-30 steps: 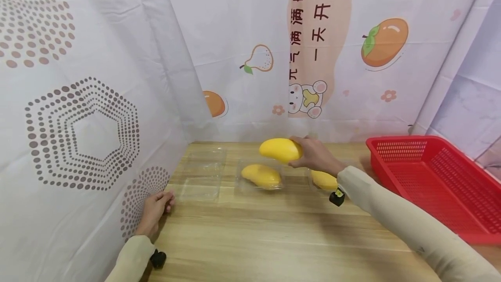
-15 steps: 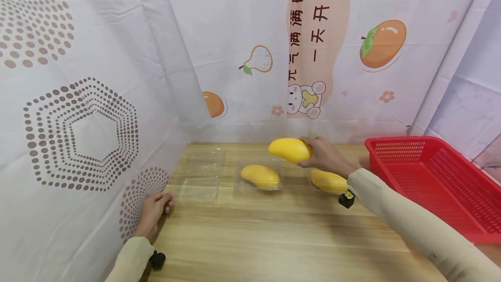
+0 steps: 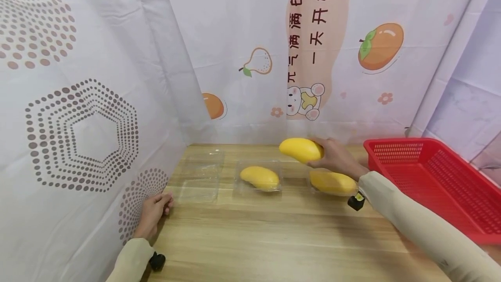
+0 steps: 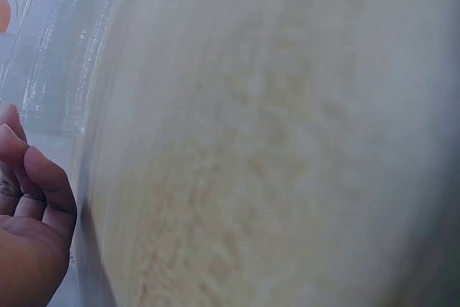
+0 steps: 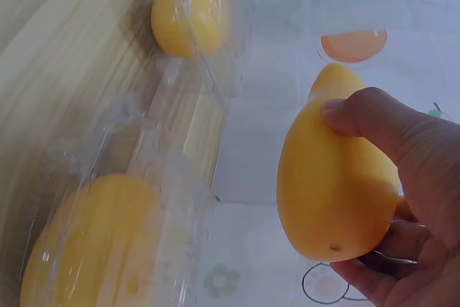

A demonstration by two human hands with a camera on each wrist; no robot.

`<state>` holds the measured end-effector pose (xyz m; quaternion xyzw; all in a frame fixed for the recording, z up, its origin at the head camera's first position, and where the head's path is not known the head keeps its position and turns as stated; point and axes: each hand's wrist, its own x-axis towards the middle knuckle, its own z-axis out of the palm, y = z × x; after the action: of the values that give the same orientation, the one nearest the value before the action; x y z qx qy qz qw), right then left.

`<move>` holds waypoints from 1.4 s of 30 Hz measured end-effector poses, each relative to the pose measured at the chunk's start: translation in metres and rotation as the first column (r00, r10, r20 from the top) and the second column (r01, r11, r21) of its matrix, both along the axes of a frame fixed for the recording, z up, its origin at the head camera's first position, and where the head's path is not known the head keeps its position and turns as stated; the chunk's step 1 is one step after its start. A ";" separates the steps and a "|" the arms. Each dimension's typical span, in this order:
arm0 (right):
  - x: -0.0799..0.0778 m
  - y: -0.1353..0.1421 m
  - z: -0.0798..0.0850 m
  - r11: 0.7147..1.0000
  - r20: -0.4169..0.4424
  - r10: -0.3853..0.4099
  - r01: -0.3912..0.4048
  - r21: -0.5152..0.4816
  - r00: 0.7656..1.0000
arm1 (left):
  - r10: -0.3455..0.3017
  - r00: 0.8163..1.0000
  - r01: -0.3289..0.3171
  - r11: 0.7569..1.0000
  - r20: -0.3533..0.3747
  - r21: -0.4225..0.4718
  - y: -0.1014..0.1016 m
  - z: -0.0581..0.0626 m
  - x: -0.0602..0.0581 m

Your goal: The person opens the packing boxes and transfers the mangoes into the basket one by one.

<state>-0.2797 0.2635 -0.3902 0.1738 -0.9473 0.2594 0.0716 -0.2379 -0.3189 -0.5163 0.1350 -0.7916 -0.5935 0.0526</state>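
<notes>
In the head view my right hand point(image 3: 337, 156) grips a yellow mango point(image 3: 300, 149) by its right end, held up over the back of the table. The right wrist view shows the thumb on one side of this mango point(image 5: 334, 177) and fingers curled under the other. Below it, a second mango point(image 3: 334, 183) lies in a transparent plastic box point(image 3: 313, 189). Another mango point(image 3: 259, 178) sits in the middle transparent box point(image 3: 238, 186). My left hand point(image 3: 153, 212) rests at the table's left side, fingers loosely curled, holding nothing.
A further transparent plastic container point(image 3: 200, 182) lies at the back left of the wooden table point(image 3: 250, 234). On the right stands a red perforated basket point(image 3: 430, 177). Printed curtains point(image 3: 235, 21) hang along the back and left.
My right hand has moved to the right with the mango, from near the middle box to above the right box. The left hand stays where it was.
</notes>
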 end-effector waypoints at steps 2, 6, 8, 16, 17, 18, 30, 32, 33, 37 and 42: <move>0.001 0.004 -0.001 1.000 0.019 -0.007 0.008 -0.009 1.000 | 0.003 1.000 -0.003 1.000 0.001 0.003 0.000 0.000 0.000; 0.003 0.012 -0.001 1.000 0.009 -0.015 0.015 -0.020 1.000 | 0.006 1.000 -0.006 1.000 0.010 0.004 0.000 0.000 0.001; 0.004 0.017 -0.001 1.000 -0.011 -0.012 0.012 -0.020 1.000 | 0.007 1.000 -0.008 1.000 0.012 0.009 0.000 0.000 0.001; 0.012 0.039 0.003 0.998 -0.005 -0.065 0.065 -0.002 0.998 | 0.009 1.000 -0.009 1.000 0.011 -0.006 0.001 0.000 0.002; 0.012 0.042 0.003 0.997 -0.006 -0.071 0.071 -0.001 0.997 | 0.011 1.000 -0.011 1.000 0.013 -0.005 0.001 0.000 0.002; 0.013 0.044 0.003 0.997 -0.009 -0.076 0.076 -0.002 0.997 | 0.012 1.000 -0.012 1.000 0.014 -0.006 0.001 0.000 0.002; 0.016 0.076 0.004 0.993 -0.087 -0.113 0.114 0.008 0.990 | -0.006 1.000 0.006 1.000 0.028 -0.002 -0.002 -0.002 -0.001; 0.016 0.080 0.003 0.992 -0.085 -0.121 0.123 0.014 0.989 | -0.005 1.000 0.005 1.000 0.027 0.001 -0.003 -0.002 -0.001; 0.016 0.083 0.003 0.992 -0.089 -0.127 0.129 0.016 0.988 | -0.003 1.000 0.003 1.000 0.026 0.002 -0.003 -0.002 -0.002; 0.016 0.092 0.001 0.990 -0.100 -0.137 0.139 0.018 0.986 | 0.000 1.000 0.000 1.000 0.022 0.012 -0.003 -0.001 -0.003; 0.020 0.105 -0.001 0.990 -0.108 -0.138 0.140 0.010 0.985 | -0.006 1.000 0.006 1.000 0.025 0.018 -0.001 0.000 -0.001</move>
<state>-0.2601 0.3686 -0.3913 0.1215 -0.9542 0.2356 0.1385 -0.2387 -0.3201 -0.5159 0.1407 -0.7872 -0.5991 0.0395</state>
